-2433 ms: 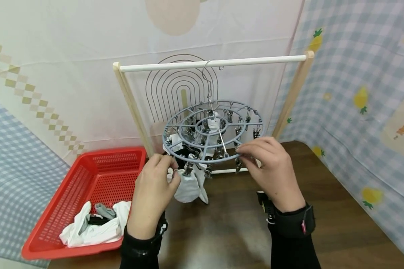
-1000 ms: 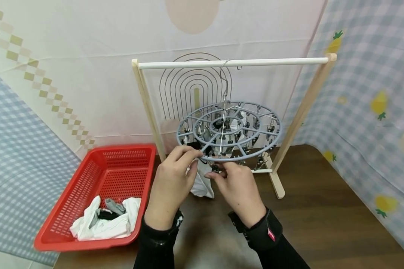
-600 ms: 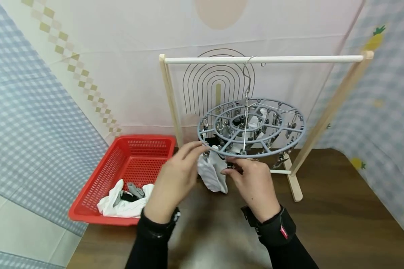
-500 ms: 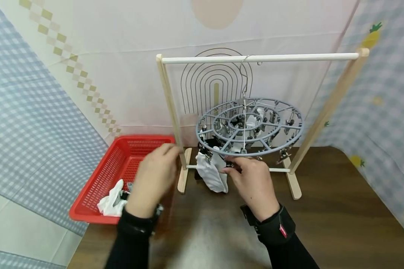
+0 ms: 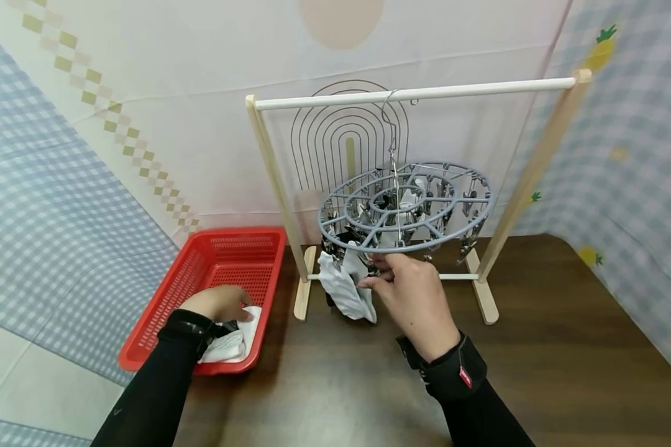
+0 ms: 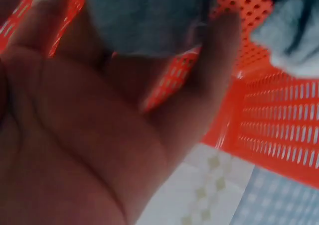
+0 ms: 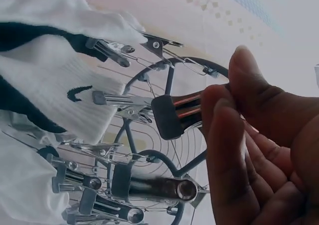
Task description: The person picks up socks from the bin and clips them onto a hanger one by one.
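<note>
Right hand (image 5: 416,295) pinches grey-tipped metal clip (image 7: 175,117); left hand (image 5: 218,303), near right edge of red plastic basket (image 5: 235,242): grip, I cannot tell.

The left hand (image 5: 218,302) has left the front of the ring (image 5: 369,249), where it was 0.6 s ago, and now reaches into the basket (image 5: 235,248), covering some of the socks (image 5: 232,344). The hanging sock (image 5: 343,288), partly behind that hand 1.0 s ago, is uncovered. Since 2.4 s ago, the ring has turned, and the right hand (image 5: 414,292) has moved from its right front to pinch a clip (image 7: 169,118) under the front edge.
</note>
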Tool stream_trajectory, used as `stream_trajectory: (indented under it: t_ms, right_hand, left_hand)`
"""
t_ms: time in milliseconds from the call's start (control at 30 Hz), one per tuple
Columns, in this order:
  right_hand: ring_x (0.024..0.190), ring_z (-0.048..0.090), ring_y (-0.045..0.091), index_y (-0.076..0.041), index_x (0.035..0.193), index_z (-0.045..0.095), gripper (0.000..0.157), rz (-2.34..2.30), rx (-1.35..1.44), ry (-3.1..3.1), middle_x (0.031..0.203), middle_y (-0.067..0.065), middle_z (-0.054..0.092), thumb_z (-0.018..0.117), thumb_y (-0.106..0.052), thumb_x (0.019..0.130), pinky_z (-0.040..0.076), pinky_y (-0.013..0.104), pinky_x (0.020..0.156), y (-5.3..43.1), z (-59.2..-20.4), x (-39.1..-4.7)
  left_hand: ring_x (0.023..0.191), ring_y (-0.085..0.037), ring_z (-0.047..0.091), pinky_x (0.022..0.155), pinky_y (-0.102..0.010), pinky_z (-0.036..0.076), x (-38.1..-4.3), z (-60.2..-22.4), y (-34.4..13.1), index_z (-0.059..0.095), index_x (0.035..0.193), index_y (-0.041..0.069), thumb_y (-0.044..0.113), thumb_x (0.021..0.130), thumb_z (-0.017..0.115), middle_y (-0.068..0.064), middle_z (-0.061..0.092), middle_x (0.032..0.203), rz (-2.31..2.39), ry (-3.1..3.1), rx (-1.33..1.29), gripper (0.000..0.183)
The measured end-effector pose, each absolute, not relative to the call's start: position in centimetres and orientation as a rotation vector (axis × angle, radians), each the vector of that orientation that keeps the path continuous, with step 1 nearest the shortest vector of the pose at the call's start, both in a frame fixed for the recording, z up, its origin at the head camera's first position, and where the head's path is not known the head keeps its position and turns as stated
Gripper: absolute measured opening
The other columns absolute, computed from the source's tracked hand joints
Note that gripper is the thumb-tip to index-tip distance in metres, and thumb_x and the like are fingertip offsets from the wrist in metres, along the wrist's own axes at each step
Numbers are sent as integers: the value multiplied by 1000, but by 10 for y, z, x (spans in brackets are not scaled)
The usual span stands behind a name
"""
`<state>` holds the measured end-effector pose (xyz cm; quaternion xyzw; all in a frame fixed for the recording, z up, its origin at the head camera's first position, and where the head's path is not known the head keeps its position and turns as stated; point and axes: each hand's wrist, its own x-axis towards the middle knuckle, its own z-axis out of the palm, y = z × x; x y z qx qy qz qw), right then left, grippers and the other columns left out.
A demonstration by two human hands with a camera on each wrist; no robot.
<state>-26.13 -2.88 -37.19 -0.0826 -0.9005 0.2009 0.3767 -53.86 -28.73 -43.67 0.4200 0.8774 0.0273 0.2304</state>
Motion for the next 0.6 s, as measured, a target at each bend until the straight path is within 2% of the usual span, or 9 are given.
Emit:
stream_trajectory:
  t_ms: [167, 200, 267, 333, 400, 467, 533, 600]
  right_hand:
    - [75, 66, 8, -14, 107, 74, 37, 505, -216, -2310, 91, 2, 77, 81, -32, 76, 55, 33, 62, -28, -372, -260]
    - [74, 66, 8, -14, 107, 74, 36, 495, -215, -2312, 90, 2, 77, 81, -32, 77, 54, 33, 61, -28, -372, -260]
    - [72, 65, 8, -13, 107, 74, 35, 474, -210, -2316, 90, 3, 77, 81, -31, 77, 52, 32, 59, -27, -373, -260]
    - [69, 63, 8, -13, 107, 74, 34, 457, -198, -2323, 91, 3, 77, 80, -30, 78, 49, 31, 57, -26, -374, -260]
    - [65, 60, 7, -12, 106, 75, 32, 439, -182, -2325, 92, 3, 77, 80, -29, 79, 45, 30, 54, -26, -374, -260]
    - [62, 57, 6, -13, 105, 75, 31, 425, -166, -2323, 92, 3, 77, 80, -28, 79, 42, 29, 52, -26, -374, -261]
    - [60, 55, 5, -14, 105, 76, 30, 417, -159, -2318, 92, 2, 77, 80, -29, 78, 39, 29, 51, -26, -374, -261]
    - [60, 55, 4, -16, 104, 76, 30, 413, -158, -2315, 91, 1, 77, 80, -30, 78, 39, 29, 51, -26, -374, -261]
  left_hand:
    - [100, -22, 62, 90, -54, 50, -537, -421, -296, 59, 131, 14, 36, 95, 62, -12, 64, 125, 172, 2490, 1183, 42]
    - [97, -20, 62, 88, -53, 51, -536, -417, -297, 60, 129, 15, 36, 96, 61, -11, 65, 121, 195, 2494, 1211, 39]
    - [82, -17, 60, 79, -48, 52, -536, -413, -296, 62, 116, 15, 34, 96, 61, -8, 65, 102, 270, 2483, 1277, 27]
    - [68, -14, 52, 67, -40, 48, -535, -411, -294, 59, 97, 15, 27, 93, 64, -2, 54, 81, 391, 2465, 1326, 13]
    - [58, -13, 41, 57, -34, 40, -534, -411, -292, 50, 83, 16, 20, 89, 66, 2, 39, 69, 502, 2418, 1350, 18]
    - [56, -11, 38, 55, -31, 37, -533, -412, -291, 48, 79, 16, 16, 86, 68, 4, 36, 66, 586, 2357, 1342, 21]
    - [57, -10, 41, 53, -29, 38, -532, -415, -291, 51, 77, 18, 16, 84, 70, 5, 40, 65, 634, 2306, 1339, 20]
    - [59, -10, 42, 54, -29, 37, -530, -417, -291, 56, 76, 18, 25, 83, 75, 6, 45, 65, 644, 2287, 1338, 22]
